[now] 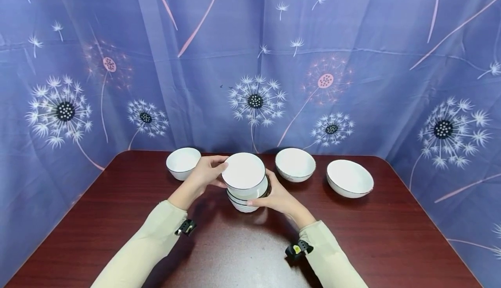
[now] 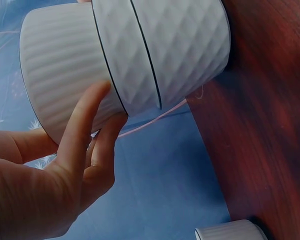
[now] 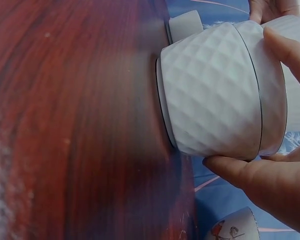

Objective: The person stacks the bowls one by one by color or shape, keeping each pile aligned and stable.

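Observation:
A white ribbed bowl (image 1: pixel 243 170) with a dark rim sits at the top of a stack, its base within the mouth of the bowl below. My left hand (image 1: pixel 207 172) grips it, thumb at the rim and fingers against its side. Under it are two nested white bowls with a diamond relief, the upper bowl (image 2: pixel 122 55) showing as a band above the lower bowl (image 2: pixel 187 47). Around these two, my right hand (image 1: pixel 275 194) curls, its thumb in front and its fingers (image 3: pixel 230 170) on the side. The ribbed bowl hides most of their insides.
Near the table's back edge, a small white bowl (image 1: pixel 183 162) stands left of the stack. To the right are a wider white bowl (image 1: pixel 294 164) and another white bowl (image 1: pixel 349 178). A blue dandelion-print curtain (image 1: pixel 203 83) hangs behind the dark red table (image 1: pixel 391 244).

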Demonstrator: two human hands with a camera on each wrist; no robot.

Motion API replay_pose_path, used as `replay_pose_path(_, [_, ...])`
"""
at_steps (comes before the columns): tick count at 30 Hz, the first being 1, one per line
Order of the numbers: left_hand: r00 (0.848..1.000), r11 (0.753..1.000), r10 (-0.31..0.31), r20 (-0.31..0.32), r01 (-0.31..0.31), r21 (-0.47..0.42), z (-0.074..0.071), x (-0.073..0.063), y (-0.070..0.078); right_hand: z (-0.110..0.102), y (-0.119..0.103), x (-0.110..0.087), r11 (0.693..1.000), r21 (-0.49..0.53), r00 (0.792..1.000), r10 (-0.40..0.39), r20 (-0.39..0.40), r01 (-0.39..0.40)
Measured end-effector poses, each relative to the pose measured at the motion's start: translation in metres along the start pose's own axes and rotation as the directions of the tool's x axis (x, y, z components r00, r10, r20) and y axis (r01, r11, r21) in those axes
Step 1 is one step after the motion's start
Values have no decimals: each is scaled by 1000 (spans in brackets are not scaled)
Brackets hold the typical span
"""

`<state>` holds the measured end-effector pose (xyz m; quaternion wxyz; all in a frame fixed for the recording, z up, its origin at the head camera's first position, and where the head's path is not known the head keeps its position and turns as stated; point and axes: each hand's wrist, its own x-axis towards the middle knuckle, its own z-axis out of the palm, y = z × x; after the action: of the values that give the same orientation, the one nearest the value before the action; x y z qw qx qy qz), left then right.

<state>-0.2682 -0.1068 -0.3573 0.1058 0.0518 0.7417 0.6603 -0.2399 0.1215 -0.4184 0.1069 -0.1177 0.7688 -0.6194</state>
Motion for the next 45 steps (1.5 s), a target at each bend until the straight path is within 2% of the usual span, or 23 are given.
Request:
replay_pose_path(8, [998, 998, 54, 19, -54, 15, 2, -6, 2, 0, 2, 1, 999, 27, 1000, -17, 5, 17])
replay_pose_path(14, [999, 997, 52, -4, -52, 57, 5, -3, 0, -1, 3, 1, 999, 35, 999, -31, 15, 31])
replay_pose_path(28, [998, 991, 9, -57, -1, 133, 8, 2, -3, 0, 3, 1, 999, 47, 999, -23, 23, 22])
replay_pose_path(36, [998, 991, 8, -69, 2, 136, 8, 4, -6, 1, 2, 0, 999, 41, 1000, -19, 6, 18])
replay_pose_path(45, [995, 994, -25, -92, 35, 107, 5, 6, -15, 0, 3, 0, 999, 33, 1000, -7, -2, 7])
